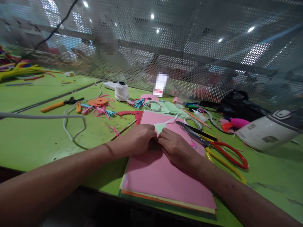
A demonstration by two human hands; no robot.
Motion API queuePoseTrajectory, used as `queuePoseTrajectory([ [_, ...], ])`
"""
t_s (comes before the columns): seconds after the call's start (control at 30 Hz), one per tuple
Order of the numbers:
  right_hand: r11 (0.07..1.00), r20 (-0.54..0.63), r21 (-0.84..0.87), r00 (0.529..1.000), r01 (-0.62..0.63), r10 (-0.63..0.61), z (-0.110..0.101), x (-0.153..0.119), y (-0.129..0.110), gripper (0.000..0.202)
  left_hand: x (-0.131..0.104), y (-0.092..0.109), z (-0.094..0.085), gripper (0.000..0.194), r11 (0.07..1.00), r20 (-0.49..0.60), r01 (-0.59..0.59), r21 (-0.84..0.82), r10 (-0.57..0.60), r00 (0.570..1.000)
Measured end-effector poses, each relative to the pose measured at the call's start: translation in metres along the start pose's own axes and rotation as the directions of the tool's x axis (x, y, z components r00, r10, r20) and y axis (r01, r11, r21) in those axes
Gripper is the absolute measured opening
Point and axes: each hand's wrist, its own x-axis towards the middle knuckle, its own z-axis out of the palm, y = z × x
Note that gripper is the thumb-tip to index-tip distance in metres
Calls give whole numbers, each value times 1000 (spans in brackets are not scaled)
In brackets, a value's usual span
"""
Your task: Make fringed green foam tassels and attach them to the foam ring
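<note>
A small piece of pale green paper (160, 127) is pinched between my two hands, above a stack of coloured paper with a pink sheet (165, 183) on top. My left hand (143, 137) is closed on its left side, and my right hand (174, 145) closes on it from the right. The fingertips meet and hide its lower part. A thin white strip (172, 119) curls just behind the paper. Scissors (208, 143) with red and yellow handles lie to the right, their blades over the pink sheet and close to my right hand.
Behind my hands lie a spool of white string (121, 92), tasselled paper pieces (98, 102), an orange-handled cutter (53, 106) and light green paper cutouts (170, 107). A white cable (71, 116) loops at left. A white appliance (262, 132) stands right; a perforated screen (189, 53) rises behind.
</note>
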Motion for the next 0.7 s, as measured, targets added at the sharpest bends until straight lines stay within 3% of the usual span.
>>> queuePoseTrajectory([
  [0.23, 1000, 62, -16, 998, 27, -26, -11, 0, -7, 21, 1, 3, -3, 17, 1000, 43, -3, -29, 4, 999],
  [0.47, 1000, 137, -6, 991, 10, -9, -16, -2, -10, 19, 3, -4, -4, 22, 988, 109, -156, 12, 154, 982],
  [0.7, 998, 150, 40, 988, -55, 48, -20, -6, -12, 13, 4, 3, -11, 23, 959, 185, -256, 121, 232, 955],
])
